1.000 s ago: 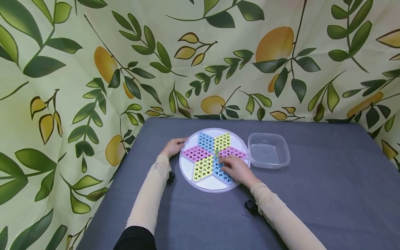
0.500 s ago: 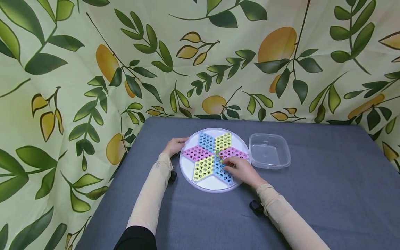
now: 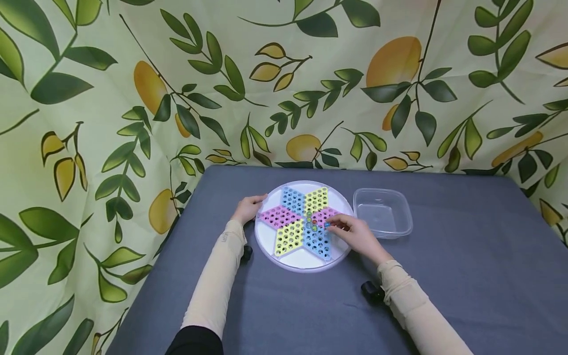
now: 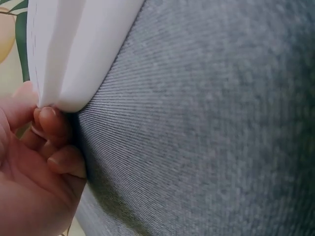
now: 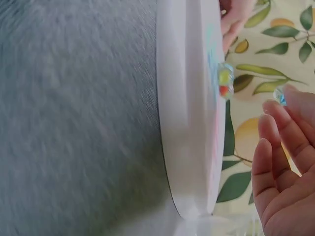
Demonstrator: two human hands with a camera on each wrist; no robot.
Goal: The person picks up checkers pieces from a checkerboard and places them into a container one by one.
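A round white Chinese checkers board (image 3: 266, 241) with a star of pink, blue and yellow holes lies on the table. My left hand (image 3: 246, 209) holds its left rim. The left wrist view shows thumb and fingertips pinching the board's edge (image 4: 74, 73). Between thumb and fingertip, my right hand (image 3: 357, 237) pinches a clear blue marble (image 5: 280, 95), held above the board's right side. Several marbles (image 3: 314, 223), red and green among them, sit at the star's centre. In the right wrist view, they stick up from the board's surface.
A clear plastic container (image 3: 383, 214) stands just right of the board, close to its rim. Grey cloth (image 3: 466, 256) covers the table. Behind and to the left hangs a leaf-patterned curtain (image 3: 328, 49).
My right hand has lifted the blue marble from near the centre and moved right and slightly back, uncovering more of the blue triangle. My left hand stays on the rim.
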